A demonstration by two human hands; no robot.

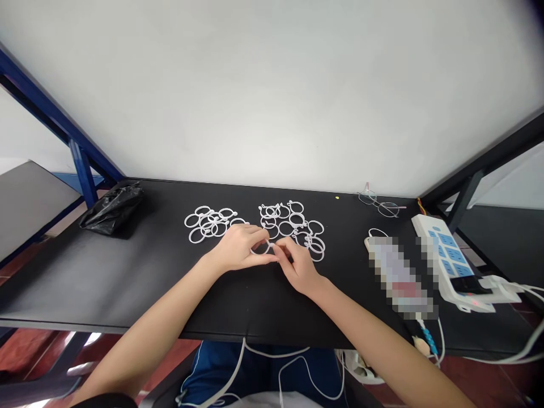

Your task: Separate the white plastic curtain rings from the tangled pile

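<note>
My left hand [240, 245] and my right hand [297, 263] meet over the middle of a black table [127, 283]. Both pinch the same white plastic ring [262, 248], fingers closed on it from either side. Behind my left hand lies a pile of several white rings [208, 222]. A second pile of white rings [297, 226] lies behind my right hand, some with small loops on them.
A crumpled black plastic bag [113, 208] sits at the back left. Wire-rimmed glasses [380, 205] lie at the back right. A phone [399, 277] on a cable and a white power strip [453, 260] occupy the right side. White cables hang below the front edge.
</note>
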